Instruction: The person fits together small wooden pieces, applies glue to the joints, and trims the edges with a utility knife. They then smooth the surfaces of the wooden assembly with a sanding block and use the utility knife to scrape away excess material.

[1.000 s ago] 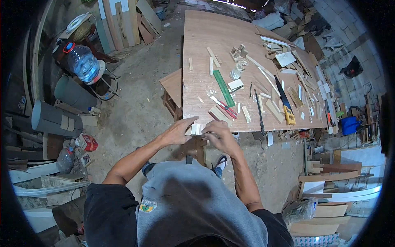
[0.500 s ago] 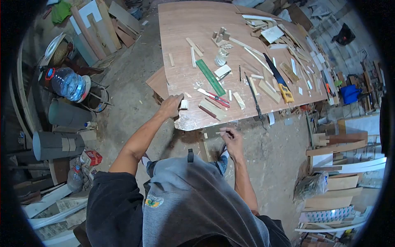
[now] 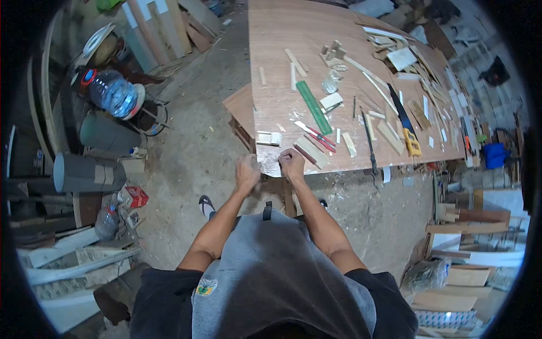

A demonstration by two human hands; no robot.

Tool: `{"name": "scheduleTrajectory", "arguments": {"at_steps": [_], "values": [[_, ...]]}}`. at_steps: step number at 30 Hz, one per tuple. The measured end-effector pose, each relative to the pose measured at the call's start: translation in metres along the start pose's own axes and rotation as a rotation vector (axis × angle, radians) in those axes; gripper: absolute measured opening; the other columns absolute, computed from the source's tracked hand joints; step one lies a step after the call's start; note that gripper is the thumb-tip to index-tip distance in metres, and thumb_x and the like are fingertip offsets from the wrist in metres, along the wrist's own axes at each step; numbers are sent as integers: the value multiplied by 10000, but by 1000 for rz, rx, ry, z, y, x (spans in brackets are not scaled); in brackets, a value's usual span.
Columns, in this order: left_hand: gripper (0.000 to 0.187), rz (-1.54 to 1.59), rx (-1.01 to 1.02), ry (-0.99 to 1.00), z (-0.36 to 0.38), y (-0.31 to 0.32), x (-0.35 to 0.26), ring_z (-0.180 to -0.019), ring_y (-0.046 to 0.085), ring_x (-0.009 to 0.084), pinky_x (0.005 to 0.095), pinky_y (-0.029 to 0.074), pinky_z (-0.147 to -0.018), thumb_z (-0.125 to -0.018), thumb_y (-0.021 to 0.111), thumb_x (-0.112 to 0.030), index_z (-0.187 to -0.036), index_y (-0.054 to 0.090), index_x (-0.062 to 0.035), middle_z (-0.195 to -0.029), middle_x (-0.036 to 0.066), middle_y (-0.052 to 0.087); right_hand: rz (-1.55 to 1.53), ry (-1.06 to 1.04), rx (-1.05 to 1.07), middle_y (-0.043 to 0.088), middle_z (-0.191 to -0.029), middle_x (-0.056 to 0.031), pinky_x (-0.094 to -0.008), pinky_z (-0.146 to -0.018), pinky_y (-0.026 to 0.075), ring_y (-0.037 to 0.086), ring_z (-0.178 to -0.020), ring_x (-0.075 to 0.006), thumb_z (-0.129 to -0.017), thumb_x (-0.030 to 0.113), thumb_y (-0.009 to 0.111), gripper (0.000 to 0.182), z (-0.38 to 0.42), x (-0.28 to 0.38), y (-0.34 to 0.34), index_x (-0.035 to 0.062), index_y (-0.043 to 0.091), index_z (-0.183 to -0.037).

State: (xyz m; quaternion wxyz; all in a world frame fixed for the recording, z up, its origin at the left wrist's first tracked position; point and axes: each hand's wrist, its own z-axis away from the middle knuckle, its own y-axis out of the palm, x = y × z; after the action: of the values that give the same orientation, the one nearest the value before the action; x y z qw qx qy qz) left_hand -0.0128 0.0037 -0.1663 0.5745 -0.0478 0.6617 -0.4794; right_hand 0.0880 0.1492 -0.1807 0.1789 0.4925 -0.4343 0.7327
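At the near left corner of the wooden table, my left hand is closed beside the edge; what it holds, if anything, is too small to tell. My right hand is pinched above the same corner, its fingertips hiding what lies between them. A small pale wooden piece rests on the tabletop just beyond both hands. To the right of my right hand lie a wooden block and a red-and-white cutter. Farther back is a green ruler.
A saw with a yellow handle, a glass jar and a pile of wood offcuts are on the table. A large water bottle stands on a stool at the left. Boards lean at the right.
My left hand has let go of the small pale wooden piece and moved to the table's near edge. My right hand has come up and left to the corner. The view has shifted.
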Motion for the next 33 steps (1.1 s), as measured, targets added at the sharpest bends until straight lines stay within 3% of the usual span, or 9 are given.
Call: {"name": "scheduleTrajectory", "arguments": {"at_steps": [6, 11, 13, 16, 20, 27, 30, 32, 33], "values": [[525, 190, -115, -89, 4, 35, 23, -1175, 552, 386, 441, 437, -1026, -793, 737, -160, -1268, 580, 1, -1225, 243, 588, 188, -205, 9, 670, -676, -160, -354, -606, 523, 669, -615, -238, -816, 113, 653, 152, -9, -8, -10, -20, 710, -863], [569, 568, -22, -299, -6, 59, 32, -1108, 634, 319, 404, 495, -962, -801, 780, -204, -1267, 563, 40, -1198, 220, 646, 436, -472, -262, 688, -985, -208, -463, -829, 510, 672, -941, -358, -867, 104, 628, 230, -48, -1, -94, 25, 688, -1074], [599, 733, 32, -305, -9, 64, 27, -1082, 657, 299, 394, 510, -940, -796, 800, -226, -1273, 558, 43, -1183, 210, 666, 759, -400, -41, 633, -1180, -192, -547, -940, 449, 602, -1117, -366, -880, 136, 647, 328, -61, 3, -119, 84, 640, -1204], [640, 573, -40, -311, -8, 59, 5, -1051, 672, 300, 390, 517, -924, -776, 823, -253, -1276, 557, 46, -1137, 197, 692, 820, -368, 167, 594, -1274, -167, -596, -954, 430, 577, -1162, -370, -886, 148, 650, 378, -79, -6, -134, 116, 605, -1260], [621, 533, -19, -377, -16, 74, 14, -1038, 678, 287, 371, 523, -907, -750, 846, -260, -1232, 591, 38, -1117, 190, 702, 740, -405, 180, 605, -1103, -230, -513, -873, 489, 582, -1067, -423, -836, 80, 679, 377, -90, -17, -135, 28, 606, -1202], [554, 467, 146, -440, -15, 43, -8, -1013, 693, 286, 384, 527, -898, -747, 849, -264, -1194, 643, -8, -1106, 169, 719, 537, -423, 16, 598, -992, -286, -524, -773, 476, 602, -946, -448, -833, 41, 616, 272, -71, -29, -141, -74, 537, -1066], [467, 403, 125, -337, -19, 59, 14, -862, 703, 208, 352, 561, -689, -784, 833, -231, -1164, 669, -15, -1023, 110, 736, 212, -209, 93, 643, -852, -235, -474, -670, 496, 657, -776, -383, -859, 109, 600, 308, -10, 2, -146, -40, 507, -1112], [489, 407, 131, -336, -15, 55, 8, -951, 697, 249, 371, 545, -795, -764, 843, -254, -1160, 672, -25, -1064, 141, 729, 92, -306, 74, 651, -798, -182, -408, -657, 521, 667, -724, -307, -850, 127, 617, 395, 37, -10, -123, 0, 508, -1208], [511, 419, 127, -346, -15, 53, 5, -1041, 690, 290, 390, 530, -900, -744, 853, -278, -1157, 674, -36, -1105, 172, 722, 39, -107, 140, 639, -885, -258, -492, -771, 497, 647, -880, -461, -823, 97, 594, 362, 66, 0, -112, 40, 499, -1168]]}}
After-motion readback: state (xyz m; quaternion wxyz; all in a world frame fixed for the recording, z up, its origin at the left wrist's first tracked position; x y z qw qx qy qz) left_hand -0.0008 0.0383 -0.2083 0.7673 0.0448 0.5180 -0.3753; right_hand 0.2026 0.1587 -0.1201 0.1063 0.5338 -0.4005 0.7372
